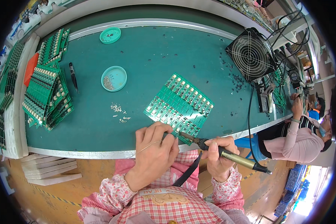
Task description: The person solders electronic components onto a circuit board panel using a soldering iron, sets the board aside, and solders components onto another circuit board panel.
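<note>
My right hand point(221, 156) grips a soldering iron point(237, 157) with a yellowish handle and a black grip. Its tip points left and meets the near edge of a green circuit board panel point(181, 102). The panel lies tilted on the bench, with rows of white and black parts on it. At that same near edge, my left hand point(156, 143) is closed, its fingers bent over the board. A thin solder wire point(147, 145) runs across this hand and into its fingers. Something dark shows between the fingers, mostly hidden.
Stacked circuit boards point(44, 91) lie at the left near black tweezers point(74, 77). Two round green dishes point(123, 85) hold small parts; loose white bits point(117, 108) lie nearby. A black fan point(251, 54) stands back right near scattered black chips point(237, 83). A co-worker point(295, 140) sits at right.
</note>
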Demonstrator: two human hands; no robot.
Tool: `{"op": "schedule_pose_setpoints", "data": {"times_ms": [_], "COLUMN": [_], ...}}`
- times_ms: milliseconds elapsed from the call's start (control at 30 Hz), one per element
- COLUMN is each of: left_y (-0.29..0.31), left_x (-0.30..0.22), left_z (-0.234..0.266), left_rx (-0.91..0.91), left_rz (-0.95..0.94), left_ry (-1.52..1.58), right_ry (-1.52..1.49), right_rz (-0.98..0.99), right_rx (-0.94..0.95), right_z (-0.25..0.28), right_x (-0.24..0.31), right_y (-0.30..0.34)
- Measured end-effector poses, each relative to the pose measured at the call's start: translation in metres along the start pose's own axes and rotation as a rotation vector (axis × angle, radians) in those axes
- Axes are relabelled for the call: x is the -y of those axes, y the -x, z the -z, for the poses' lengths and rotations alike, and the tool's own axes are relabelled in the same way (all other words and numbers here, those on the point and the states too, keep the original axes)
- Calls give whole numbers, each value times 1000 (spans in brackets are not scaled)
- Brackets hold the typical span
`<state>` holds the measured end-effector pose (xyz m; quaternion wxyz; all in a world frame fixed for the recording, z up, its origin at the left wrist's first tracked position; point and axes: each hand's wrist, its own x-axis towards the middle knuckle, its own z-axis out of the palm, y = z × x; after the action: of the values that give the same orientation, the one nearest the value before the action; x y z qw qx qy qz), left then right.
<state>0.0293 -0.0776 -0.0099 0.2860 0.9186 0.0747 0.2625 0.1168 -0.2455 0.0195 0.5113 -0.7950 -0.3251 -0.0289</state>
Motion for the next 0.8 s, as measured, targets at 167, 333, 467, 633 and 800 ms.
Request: {"op": "schedule_pose_setpoints", "data": {"times_ms": [167, 333, 467, 633, 800], "left_y": [0, 2, 2, 3, 1], "left_x": [0, 2, 2, 4, 3], "left_z": [-2, -2, -2, 1, 0], "left_rx": [12, 11, 2, -1, -12], "left_rz": [4, 4, -8, -6, -12], "left_ry": [-1, 8, 14, 18, 59], "right_ry": [71, 249, 309, 214, -48], "right_rz": [291, 636, 674, 534, 89], "right_rx": [66, 245, 258, 293, -4], "right_z": [3, 1, 1, 7, 10], "right_x": [0, 2, 5, 13, 2], "right_y": [-2, 1, 2, -12, -5]}}
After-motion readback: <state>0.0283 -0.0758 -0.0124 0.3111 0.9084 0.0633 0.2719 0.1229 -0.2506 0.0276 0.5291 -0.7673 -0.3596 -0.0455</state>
